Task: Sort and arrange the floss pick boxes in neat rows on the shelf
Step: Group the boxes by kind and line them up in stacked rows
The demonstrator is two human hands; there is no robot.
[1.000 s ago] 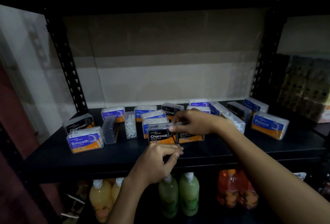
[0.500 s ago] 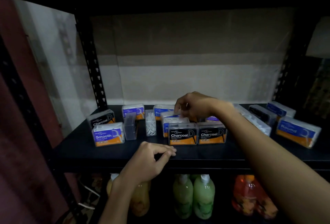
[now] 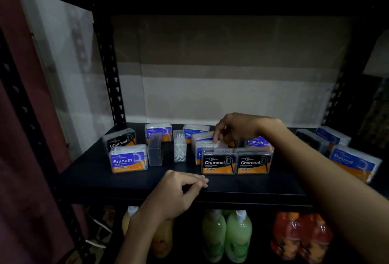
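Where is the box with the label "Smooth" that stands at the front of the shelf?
In the head view, the Smooth box stands front left on the shelf, before a Charcoal box, with a dark clear box at its right.

This looks like a shop's stock shelf. A black metal rack (image 3: 109,86) carries many identical labelled floss pick boxes (image 3: 219,161), and rows of coloured bottles (image 3: 227,236) stand below.

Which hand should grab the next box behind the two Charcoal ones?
The right hand, probably. Its fingertips already reach down onto the clear box behind the two Charcoal boxes. The left hand rests loosely curled at the shelf front edge, holding nothing.
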